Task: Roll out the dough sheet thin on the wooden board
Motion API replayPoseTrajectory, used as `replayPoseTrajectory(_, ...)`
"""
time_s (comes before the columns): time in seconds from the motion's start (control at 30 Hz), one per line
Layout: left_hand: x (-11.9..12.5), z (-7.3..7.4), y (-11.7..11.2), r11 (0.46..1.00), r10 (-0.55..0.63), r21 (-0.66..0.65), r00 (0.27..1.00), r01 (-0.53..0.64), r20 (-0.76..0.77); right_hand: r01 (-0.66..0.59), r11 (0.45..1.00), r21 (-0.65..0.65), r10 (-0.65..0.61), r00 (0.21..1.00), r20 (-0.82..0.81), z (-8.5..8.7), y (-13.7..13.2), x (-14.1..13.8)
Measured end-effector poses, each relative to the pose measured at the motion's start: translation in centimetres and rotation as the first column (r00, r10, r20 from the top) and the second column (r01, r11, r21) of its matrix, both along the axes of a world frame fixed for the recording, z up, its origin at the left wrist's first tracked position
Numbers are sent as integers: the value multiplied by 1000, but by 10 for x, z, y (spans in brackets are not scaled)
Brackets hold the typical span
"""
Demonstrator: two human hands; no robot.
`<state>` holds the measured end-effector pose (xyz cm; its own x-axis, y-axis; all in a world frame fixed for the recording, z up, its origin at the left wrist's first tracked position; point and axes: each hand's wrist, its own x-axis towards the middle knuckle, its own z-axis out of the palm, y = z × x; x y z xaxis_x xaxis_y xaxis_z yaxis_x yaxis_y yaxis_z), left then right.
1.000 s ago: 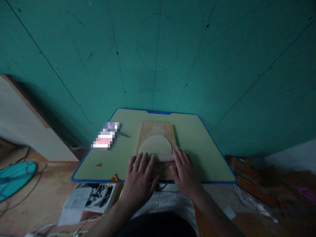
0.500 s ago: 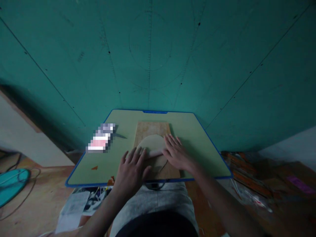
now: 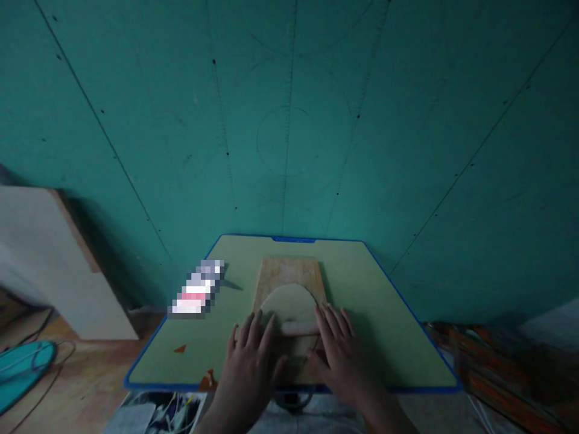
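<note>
A flattened round of pale dough [image 3: 290, 301] lies on a wooden board [image 3: 289, 269]. Across the dough's near part rests a short pale rolling pin [image 3: 300, 328], roughly level from left to right. My left hand [image 3: 250, 361] is at the pin's left end, fingers stretched out and slightly spread. At the right end lies my right hand [image 3: 341, 349], its fingers also extended and resting over the pin. Both palms face down, and neither hand wraps round the pin. My hands hide the pin's ends and part of the dough's near edge.
The board sits on a pale green, blue-edged small table [image 3: 384, 337]. A pixelated phone-like object [image 3: 198, 289] stands at its left, with orange-brown scraps [image 3: 208, 380] near the front edge. A green wall [image 3: 289, 120] rises directly behind.
The camera view has tilted up, so the table appears lower. The rolling pin has turned from slanted to level, and my right hand has drawn back toward me, alongside the left.
</note>
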<state>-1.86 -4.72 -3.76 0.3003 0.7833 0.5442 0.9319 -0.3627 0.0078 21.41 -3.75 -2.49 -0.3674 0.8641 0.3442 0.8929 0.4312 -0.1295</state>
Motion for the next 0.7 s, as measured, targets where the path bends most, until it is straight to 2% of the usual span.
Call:
replayPoseTrajectory(0.07,-2,-2,6,1000,-20,9,999,20,-29,9,1000,17,-9,1000,-12,-5,-5,2)
replayPoseTrajectory(0.13,-2,3,20,999,-20,-29,998,19,-55,25,1000,-10,-25,1000,-11,0,0,-1)
replayPoseTrajectory(0.23,2,19,51,993,15,-117,996,-25,-89,53,994,-94,-53,999,-6,16,24,-7)
replayPoseTrajectory(0.33,10,35,82,987,37,-151,994,-53,-105,85,984,-160,-85,996,2,33,53,-12)
replayPoseTrajectory(0.47,18,49,109,984,-26,-178,996,10,-87,133,967,-217,-130,991,31,46,79,-15)
replayPoseTrajectory(0.57,18,51,110,986,-14,-168,999,8,-34,139,967,-215,-138,990,20,49,82,-17)
replayPoseTrajectory(0.63,15,45,98,993,-1,-116,1000,-1,-16,119,977,-179,-121,993,1,46,72,-18)
replayPoseTrajectory(0.7,8,33,76,999,-32,-33,999,31,-35,111,985,-134,-115,993,-24,39,52,-18)
